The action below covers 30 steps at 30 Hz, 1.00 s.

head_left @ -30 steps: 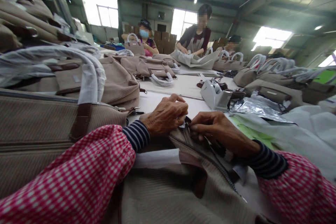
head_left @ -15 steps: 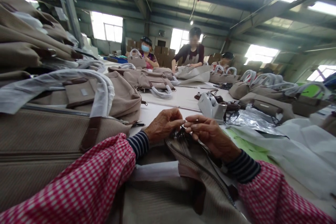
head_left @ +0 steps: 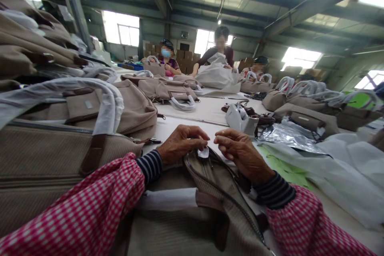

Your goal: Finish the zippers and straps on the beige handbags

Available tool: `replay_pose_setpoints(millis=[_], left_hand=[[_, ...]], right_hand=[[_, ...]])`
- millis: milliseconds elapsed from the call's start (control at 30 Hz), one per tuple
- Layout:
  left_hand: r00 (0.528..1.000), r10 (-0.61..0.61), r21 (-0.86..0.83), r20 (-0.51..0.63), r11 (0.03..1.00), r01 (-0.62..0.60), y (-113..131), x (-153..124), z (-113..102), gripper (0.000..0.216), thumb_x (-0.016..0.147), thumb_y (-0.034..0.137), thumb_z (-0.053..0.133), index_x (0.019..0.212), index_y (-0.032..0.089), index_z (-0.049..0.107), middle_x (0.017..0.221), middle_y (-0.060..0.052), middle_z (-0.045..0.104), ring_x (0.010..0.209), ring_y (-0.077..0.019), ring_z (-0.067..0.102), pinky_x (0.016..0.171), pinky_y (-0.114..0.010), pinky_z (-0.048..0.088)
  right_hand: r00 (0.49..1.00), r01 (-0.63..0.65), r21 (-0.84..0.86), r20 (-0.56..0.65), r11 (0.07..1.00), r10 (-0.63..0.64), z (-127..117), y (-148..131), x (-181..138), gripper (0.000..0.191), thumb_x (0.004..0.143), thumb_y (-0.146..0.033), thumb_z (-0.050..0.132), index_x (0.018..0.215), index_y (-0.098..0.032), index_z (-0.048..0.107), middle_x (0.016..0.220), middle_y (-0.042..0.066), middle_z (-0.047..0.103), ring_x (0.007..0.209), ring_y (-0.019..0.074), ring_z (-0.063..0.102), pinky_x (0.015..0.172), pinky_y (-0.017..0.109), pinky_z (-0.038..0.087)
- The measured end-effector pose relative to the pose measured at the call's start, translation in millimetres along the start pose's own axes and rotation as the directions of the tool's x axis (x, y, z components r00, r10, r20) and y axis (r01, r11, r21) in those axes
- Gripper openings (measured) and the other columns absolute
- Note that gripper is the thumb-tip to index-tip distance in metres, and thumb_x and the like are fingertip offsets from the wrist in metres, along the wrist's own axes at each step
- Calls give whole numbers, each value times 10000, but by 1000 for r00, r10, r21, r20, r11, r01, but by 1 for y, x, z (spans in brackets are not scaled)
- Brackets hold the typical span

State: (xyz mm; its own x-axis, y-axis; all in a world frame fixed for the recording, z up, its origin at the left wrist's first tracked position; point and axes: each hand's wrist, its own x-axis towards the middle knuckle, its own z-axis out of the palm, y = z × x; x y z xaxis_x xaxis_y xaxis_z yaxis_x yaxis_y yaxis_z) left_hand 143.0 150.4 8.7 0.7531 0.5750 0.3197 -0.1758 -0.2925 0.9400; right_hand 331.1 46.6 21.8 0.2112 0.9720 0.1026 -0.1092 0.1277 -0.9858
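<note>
A beige ribbed bag [head_left: 192, 224] lies in front of me with its zipper [head_left: 228, 200] running up to the far end. My left hand [head_left: 180, 144] is closed in a pinch at that end, over a small white piece [head_left: 204, 153] by the zipper pull. My right hand [head_left: 240, 150] is also pinched shut, its fingertips a short way right of the white piece; what they hold is too small to name. Both arms wear red checked sleeves over striped cuffs.
Stacked beige bags [head_left: 60, 120] with white-wrapped handles fill the left. A white tape dispenser [head_left: 240, 119] stands beyond my hands on the white table [head_left: 210, 110]. Silver foil [head_left: 285, 136] and white plastic sheets [head_left: 345, 168] lie right. Three people work at the far end among more bags.
My hands have drawn slightly apart at the zipper end, and the small white piece now shows between them. The standing person at the far end has lifted a white bag.
</note>
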Motion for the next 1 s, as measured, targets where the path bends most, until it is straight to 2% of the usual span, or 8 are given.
replay_pose_setpoints(millis=[133, 300, 500, 633, 733, 833, 1000], left_hand=[[999, -36, -109, -39, 994, 32, 3, 1, 1, 337, 813, 324, 807, 1038, 170, 609, 645, 35, 671, 550, -95, 561, 561, -207, 371], [994, -93, -180, 48, 979, 100, 8, 0, 2, 455, 740, 289, 855, 1038, 176, 530, 602, 39, 673, 537, -109, 588, 570, -215, 379], [990, -128, -196, 60, 971, 137, 6, -1, 1, 450, 714, 332, 889, 983, 155, 574, 629, 18, 693, 565, -113, 610, 583, -216, 386], [986, -139, -156, 94, 976, 153, 5, -2, 0, 366, 739, 328, 877, 954, 122, 664, 683, -16, 714, 630, -119, 626, 637, -227, 418], [989, -123, -111, 82, 985, 132, 7, -3, 1, 312, 778, 381, 847, 852, 107, 717, 719, -38, 712, 653, -118, 609, 642, -235, 421], [991, -122, -69, 54, 990, 125, 10, -4, 2, 335, 802, 426, 811, 793, 100, 735, 708, -47, 698, 618, -111, 559, 590, -234, 371], [990, -138, -28, 18, 990, 138, 8, -3, 2, 283, 815, 389, 766, 822, 108, 736, 674, -35, 672, 598, -112, 529, 585, -237, 344]], right_hand=[[994, 0, -164, 107, 986, 17, 9, 6, -8, 263, 793, -393, 849, 895, -157, 794, 753, 33, 691, 551, 75, 529, 415, 154, 353], [987, 23, -224, 162, 974, 14, 17, 7, -10, 317, 810, -453, 830, 946, -169, 791, 818, 49, 726, 568, 87, 553, 431, 166, 381], [987, 64, -236, 155, 970, -28, 18, 6, -13, 329, 799, -478, 833, 837, -159, 765, 792, 44, 727, 574, 95, 565, 448, 179, 387], [995, 90, -235, 69, 968, -76, 17, 9, -13, 316, 804, -467, 830, 842, -163, 753, 686, 19, 692, 520, 88, 522, 450, 192, 384], [995, 103, -224, 11, 969, -103, 14, 11, -12, 297, 806, -449, 829, 830, -164, 750, 606, 0, 649, 485, 85, 492, 438, 197, 368], [996, 92, -209, 6, 974, -93, 13, 12, -11, 284, 788, -431, 844, 820, -163, 755, 614, 1, 649, 489, 85, 493, 433, 200, 359], [997, 67, -171, -11, 983, -70, 11, 10, -10, 304, 785, -460, 838, 799, -170, 747, 673, 12, 668, 515, 87, 499, 429, 203, 358]])
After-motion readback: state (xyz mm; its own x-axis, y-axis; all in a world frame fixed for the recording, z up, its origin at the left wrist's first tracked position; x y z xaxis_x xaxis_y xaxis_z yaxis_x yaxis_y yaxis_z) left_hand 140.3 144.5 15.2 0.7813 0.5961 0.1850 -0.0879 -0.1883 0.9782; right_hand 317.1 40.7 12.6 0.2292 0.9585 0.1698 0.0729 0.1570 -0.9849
